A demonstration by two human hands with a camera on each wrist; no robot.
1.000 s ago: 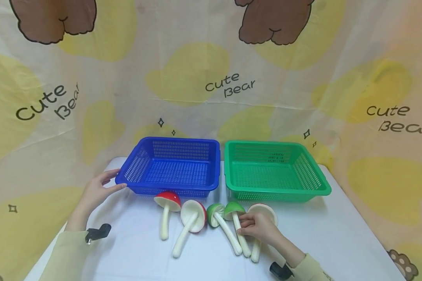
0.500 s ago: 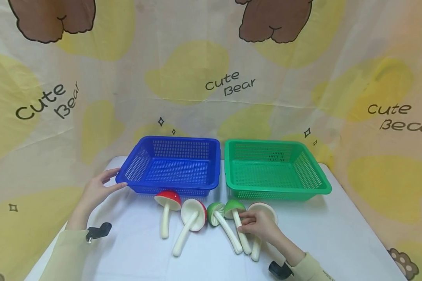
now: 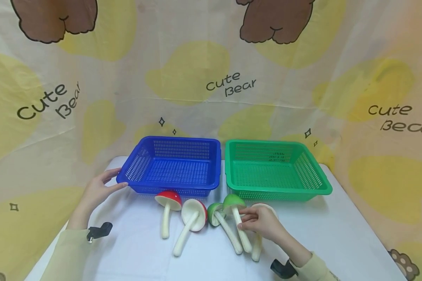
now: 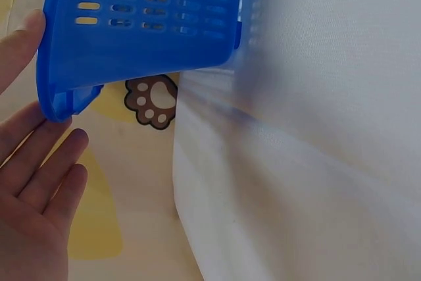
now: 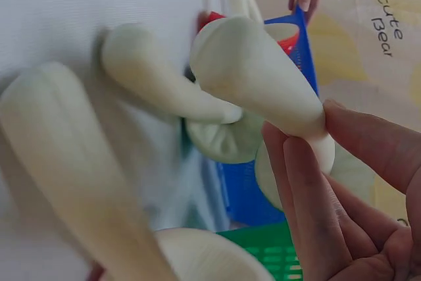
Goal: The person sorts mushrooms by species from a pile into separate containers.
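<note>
My right hand [image 3: 261, 223] pinches the pale stem of a green-capped toy mushroom [image 3: 233, 201] between thumb and fingers. In the right wrist view that stem [image 5: 253, 70] lies across the fingertips. Close beside it is a second green mushroom [image 3: 230, 234], cap tipped sideways. Partly hidden behind the right hand, another mushroom [image 3: 256, 249] shows its pale stem and underside. My left hand [image 3: 98, 192] grips the near left corner of a blue plastic basket [image 3: 176, 188], thumb on one side of the rim and fingers on the other, as the left wrist view shows.
A green basket [image 3: 281, 190] stands right of the blue one; both have nothing in them. Two red-capped mushrooms, one upright-capped [image 3: 168, 198] and one showing its underside [image 3: 193, 218], lie before the blue basket. A patterned cloth [image 3: 183, 78] hangs behind the white table [image 3: 133, 249].
The pinched green mushroom has risen slightly, its cap now higher and a little nearer the baskets. My left hand stays at the blue basket's corner.
</note>
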